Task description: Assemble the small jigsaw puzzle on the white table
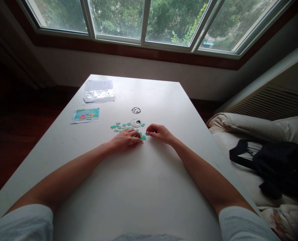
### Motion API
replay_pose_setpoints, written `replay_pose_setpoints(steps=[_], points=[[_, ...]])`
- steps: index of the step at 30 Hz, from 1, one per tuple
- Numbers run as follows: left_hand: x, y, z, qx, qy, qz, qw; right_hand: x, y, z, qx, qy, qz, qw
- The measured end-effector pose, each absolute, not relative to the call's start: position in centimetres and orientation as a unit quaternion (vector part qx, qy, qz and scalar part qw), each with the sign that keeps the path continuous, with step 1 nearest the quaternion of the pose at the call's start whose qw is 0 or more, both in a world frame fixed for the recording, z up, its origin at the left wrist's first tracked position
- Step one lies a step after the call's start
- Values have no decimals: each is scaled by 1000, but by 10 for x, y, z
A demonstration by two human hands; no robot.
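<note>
Puzzle pieces [143, 137] are looking light, stiff, best edge-held; the right hand [159, 132] is pinching one at their three o'clock, the left hand [127, 138] covering others, grip unclear.

Smooth, softly glossy tabletop [143, 187], shiny clear plastic sleeve [100, 94], matt-looking puzzle pieces [143, 137], dull black cloth [279, 164]

A: By the far left corner of the worktop [143, 187]?
B: Papers [100, 85]. Before them, near the left edge, a picture sheet [86, 115].
A: Midway between the left and right edges?
B: A disc [133, 123], with puzzle pieces [124, 125] mostly left and in front. Behind it, nearer the far edge, a round fitting [136, 110].
A: Beyond the right edge?
B: A seat [254, 129], with bundled fabric [284, 167] on top.
A: Past the far edge?
B: A window [118, 20].
</note>
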State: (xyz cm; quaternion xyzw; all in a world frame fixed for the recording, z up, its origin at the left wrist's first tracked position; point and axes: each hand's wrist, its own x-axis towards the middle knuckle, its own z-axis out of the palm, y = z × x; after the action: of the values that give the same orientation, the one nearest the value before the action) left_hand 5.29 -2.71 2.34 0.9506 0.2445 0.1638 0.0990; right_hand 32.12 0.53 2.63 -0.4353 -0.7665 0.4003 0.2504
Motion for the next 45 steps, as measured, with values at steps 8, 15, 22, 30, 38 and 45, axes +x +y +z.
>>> replay_pose_setpoints(steps=[8, 15, 22, 30, 38, 45], points=[[53, -27, 23, 947, 249, 171, 106, 321, 3, 24, -405, -777, 431, 216], [52, -27, 22, 949, 246, 165, 106, 316, -3, 28, -385, -800, 418, 192], [52, -27, 23, 948, 246, 169, 110, 313, -7, 29, -402, -803, 405, 174], [52, -27, 22, 949, 247, 163, 107, 308, -11, 30, -409, -807, 392, 170], [53, -27, 20, 948, 250, 166, 106, 303, -14, 32, -419, -838, 314, 156], [53, -27, 23, 951, 251, 153, 95, 304, -14, 32, -433, -832, 303, 167]])
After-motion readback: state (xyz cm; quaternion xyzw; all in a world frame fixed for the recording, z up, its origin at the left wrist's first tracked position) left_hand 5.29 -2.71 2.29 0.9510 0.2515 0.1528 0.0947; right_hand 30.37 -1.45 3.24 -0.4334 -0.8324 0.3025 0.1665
